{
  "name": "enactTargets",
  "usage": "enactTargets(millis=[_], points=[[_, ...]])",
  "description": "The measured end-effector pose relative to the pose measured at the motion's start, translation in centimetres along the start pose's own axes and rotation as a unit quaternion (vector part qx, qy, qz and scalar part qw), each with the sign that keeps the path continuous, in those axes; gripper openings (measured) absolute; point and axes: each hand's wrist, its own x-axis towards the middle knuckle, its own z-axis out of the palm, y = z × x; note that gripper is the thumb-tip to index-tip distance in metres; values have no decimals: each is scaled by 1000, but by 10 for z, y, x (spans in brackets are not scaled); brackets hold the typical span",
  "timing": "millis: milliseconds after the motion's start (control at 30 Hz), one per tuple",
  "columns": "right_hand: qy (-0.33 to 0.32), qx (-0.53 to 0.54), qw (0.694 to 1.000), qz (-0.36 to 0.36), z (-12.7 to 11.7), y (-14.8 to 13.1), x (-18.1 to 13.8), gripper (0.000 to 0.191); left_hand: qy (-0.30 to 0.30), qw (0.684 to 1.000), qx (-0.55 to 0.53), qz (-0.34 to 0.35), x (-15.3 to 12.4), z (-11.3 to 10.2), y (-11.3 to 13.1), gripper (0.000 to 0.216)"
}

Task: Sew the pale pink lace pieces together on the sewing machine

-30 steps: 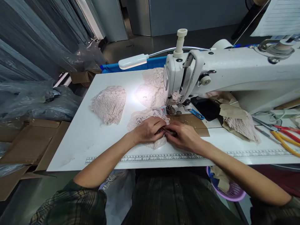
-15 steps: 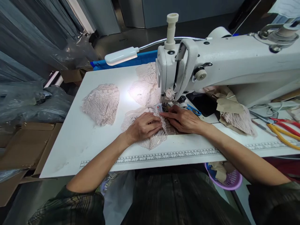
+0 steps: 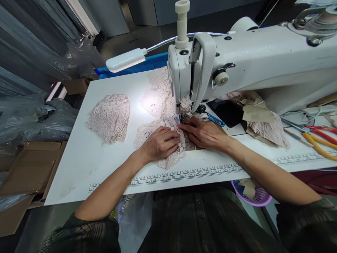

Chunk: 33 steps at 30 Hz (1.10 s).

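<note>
A pale pink lace piece (image 3: 147, 133) lies at the needle area of the white sewing machine (image 3: 181, 80), its edge near the presser foot. My left hand (image 3: 162, 144) rests on this lace with its fingers laid over it, slightly bent. Close to the presser foot, my right hand (image 3: 204, 133) pinches the lace edge between index finger and thumb; the fingertips partly hide the contact. More pale pink lace (image 3: 158, 100) lies behind, lit by the lamp (image 3: 126, 60). A stack of lace pieces (image 3: 110, 117) sits on the left of the table.
Blue thread snips (image 3: 216, 119) and a black phone-like object (image 3: 229, 114) lie under the machine arm. To the right are lace and beige scraps (image 3: 259, 117) and yellow-handled scissors (image 3: 319, 146). A printed ruler (image 3: 168, 178) runs along the front edge. A purple basket (image 3: 259, 198) stands below.
The view has shifted slightly, so the machine sits higher and further left. My left hand's fingers lie a little flatter on the lace; the right hand stays beside the presser foot.
</note>
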Motion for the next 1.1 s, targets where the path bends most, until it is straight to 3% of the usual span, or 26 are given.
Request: enactTargets(millis=[233, 400, 500, 800, 1100], points=[[-3, -13, 1000, -1, 0, -2, 0, 44, -5, 1000, -2, -9, 0, -2, 0, 11], [2, 6, 1000, -10, 3, 1, 1, 45, 42, 999, -11, -5, -1, 1, -2, 9], [2, 19, 1000, -4, 5, 3, 1, 44, 40, 999, -19, 4, 0, 2, -2, 8], [52, 136, 989, -4, 8, 16, -6, 44, 16, 999, -19, 31, 0, 0, -2, 10], [34, 72, 997, 10, 7, 4, -2, 41, 17, 1000, -4, 19, -2, 1, -2, 9]])
